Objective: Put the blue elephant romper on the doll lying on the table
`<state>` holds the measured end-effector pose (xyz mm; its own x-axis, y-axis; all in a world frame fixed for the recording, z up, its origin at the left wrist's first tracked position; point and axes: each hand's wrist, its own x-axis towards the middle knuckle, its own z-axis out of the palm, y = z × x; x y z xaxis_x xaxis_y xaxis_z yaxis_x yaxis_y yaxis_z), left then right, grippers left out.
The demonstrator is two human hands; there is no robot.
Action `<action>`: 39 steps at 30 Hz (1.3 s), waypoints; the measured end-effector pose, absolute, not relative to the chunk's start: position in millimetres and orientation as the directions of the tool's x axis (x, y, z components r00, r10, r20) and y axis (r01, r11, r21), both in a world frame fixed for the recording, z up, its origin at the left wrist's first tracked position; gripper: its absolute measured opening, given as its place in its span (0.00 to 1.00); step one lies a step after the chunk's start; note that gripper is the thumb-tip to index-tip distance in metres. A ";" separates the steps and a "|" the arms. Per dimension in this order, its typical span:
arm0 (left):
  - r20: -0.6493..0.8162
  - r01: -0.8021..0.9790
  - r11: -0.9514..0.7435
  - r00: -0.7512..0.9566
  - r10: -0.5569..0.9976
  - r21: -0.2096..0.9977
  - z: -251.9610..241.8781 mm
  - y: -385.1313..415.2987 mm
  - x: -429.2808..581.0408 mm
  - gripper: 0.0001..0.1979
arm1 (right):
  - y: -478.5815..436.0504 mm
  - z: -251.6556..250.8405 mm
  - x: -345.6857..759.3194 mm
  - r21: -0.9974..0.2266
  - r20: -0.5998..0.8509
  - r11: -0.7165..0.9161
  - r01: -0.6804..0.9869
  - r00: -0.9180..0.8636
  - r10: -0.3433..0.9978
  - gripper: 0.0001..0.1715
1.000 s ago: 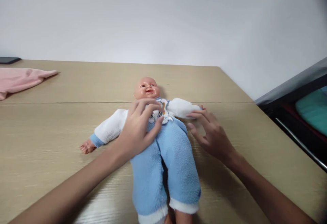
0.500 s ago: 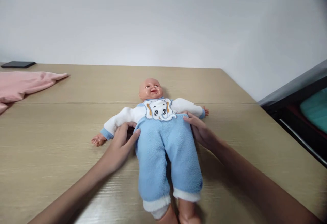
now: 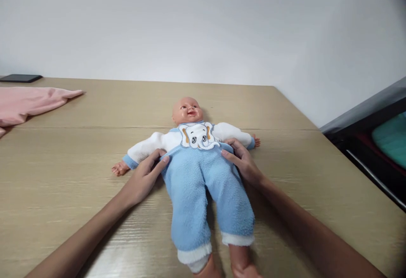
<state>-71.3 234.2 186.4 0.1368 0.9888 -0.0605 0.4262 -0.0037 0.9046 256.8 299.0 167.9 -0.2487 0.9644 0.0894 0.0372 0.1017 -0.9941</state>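
Note:
A baby doll (image 3: 196,163) lies on its back on the wooden table (image 3: 63,168), head away from me. It wears a blue fleece romper with white sleeves and an elephant patch on the chest. My left hand (image 3: 142,178) grips the doll's torso on its left side, under the white sleeve, fingers curled against the blue fabric. My right hand (image 3: 242,161) holds the opposite side of the torso, fingers pressed on the romper just below the other sleeve. The doll's bare feet reach the bottom edge of the picture.
A pink cloth (image 3: 28,102) lies at the far left of the table, with a dark phone (image 3: 20,78) behind it by the wall. At the right, past the table's edge, stands a dark frame holding a teal cushion (image 3: 391,136).
My left hand left the doll's chest and went to its side, uncovering the elephant patch. My right hand moved from the sleeve to the torso. The doll has shifted slightly.

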 end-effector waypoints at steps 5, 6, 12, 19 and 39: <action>0.045 0.496 -0.105 0.131 0.990 0.862 174.4 231.9 -73.6 0.11 | 295.0 165.8 257.5 -0.929 0.173 0.224 0.293 -0.192 0.966 0.15; 0.063 0.523 -0.123 0.132 0.989 0.843 172.2 231.7 -73.2 0.10 | 295.7 164.7 258.5 -0.889 0.213 0.266 0.374 -0.177 0.961 0.14; 0.135 0.617 -0.128 0.036 0.990 0.777 166.3 230.9 -69.3 0.12 | 302.5 158.1 269.9 -0.706 0.347 0.392 0.590 -0.194 0.917 0.09; 0.245 0.678 -0.198 0.026 0.969 0.708 157.1 231.1 -74.3 0.09 | 297.8 167.8 280.0 -0.452 0.503 0.490 0.746 -0.241 0.830 0.07; 0.607 0.630 -0.636 0.310 0.731 0.445 215.6 258.0 -10.5 0.32 | 300.5 279.9 299.4 -0.136 0.540 0.589 0.797 -0.438 0.718 0.19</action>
